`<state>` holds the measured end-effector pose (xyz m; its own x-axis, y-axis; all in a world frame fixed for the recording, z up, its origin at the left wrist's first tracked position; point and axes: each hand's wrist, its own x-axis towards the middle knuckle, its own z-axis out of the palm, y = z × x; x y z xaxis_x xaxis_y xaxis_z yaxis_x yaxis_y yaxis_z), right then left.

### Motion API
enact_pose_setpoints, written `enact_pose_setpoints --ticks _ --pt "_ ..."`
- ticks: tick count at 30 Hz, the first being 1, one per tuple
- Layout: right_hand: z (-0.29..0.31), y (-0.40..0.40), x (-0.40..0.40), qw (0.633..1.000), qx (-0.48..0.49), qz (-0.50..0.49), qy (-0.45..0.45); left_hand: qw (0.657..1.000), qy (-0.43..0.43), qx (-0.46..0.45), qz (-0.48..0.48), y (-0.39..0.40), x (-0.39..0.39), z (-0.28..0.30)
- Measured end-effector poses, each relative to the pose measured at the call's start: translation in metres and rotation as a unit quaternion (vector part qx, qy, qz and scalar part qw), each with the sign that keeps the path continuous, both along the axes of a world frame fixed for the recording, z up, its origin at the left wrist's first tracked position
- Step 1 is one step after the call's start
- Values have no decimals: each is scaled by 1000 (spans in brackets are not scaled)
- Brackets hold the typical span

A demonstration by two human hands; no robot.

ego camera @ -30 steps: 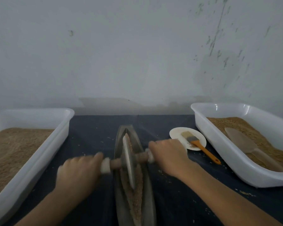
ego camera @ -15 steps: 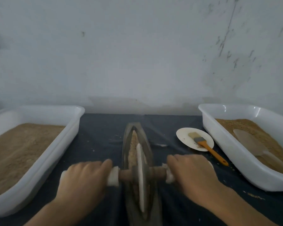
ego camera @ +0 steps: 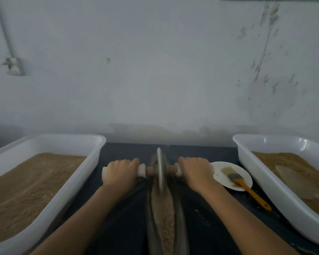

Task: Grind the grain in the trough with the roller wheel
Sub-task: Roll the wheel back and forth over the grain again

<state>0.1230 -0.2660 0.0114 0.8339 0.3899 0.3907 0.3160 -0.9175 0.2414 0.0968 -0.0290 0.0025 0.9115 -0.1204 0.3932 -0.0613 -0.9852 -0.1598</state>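
Left hand: the left hand (ego camera: 120, 171) is curling its fingers round the left end of the axle.
Right hand: the right hand (ego camera: 195, 170) is gripping the right end in the same way.
Grain: the grain (ego camera: 163, 216) is lying along the trough (ego camera: 180, 218), filling its near part.
Roller wheel: the roller wheel (ego camera: 160, 168) is standing upright in the trough's far end, between the hands.
Sides: a left tub (ego camera: 77, 144) and a right tub (ego camera: 250, 153) are holding brown meal.
Plate: a brush (ego camera: 241, 183) is resting on the plate (ego camera: 221, 177).
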Motion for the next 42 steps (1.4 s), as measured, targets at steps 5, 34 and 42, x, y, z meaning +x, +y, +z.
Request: enact_pose_setpoints --ticks 5,34,42 --pt "-17 -27 -83 995 32 17 97 996 58 18 -67 -9 -86 7" --pt "-6 -32 -131 997 -6 69 37 988 123 -28 -83 2 -129 3" --pt "-12 -7 -11 997 48 -30 47 1000 27 10 4 -4 -17 13"
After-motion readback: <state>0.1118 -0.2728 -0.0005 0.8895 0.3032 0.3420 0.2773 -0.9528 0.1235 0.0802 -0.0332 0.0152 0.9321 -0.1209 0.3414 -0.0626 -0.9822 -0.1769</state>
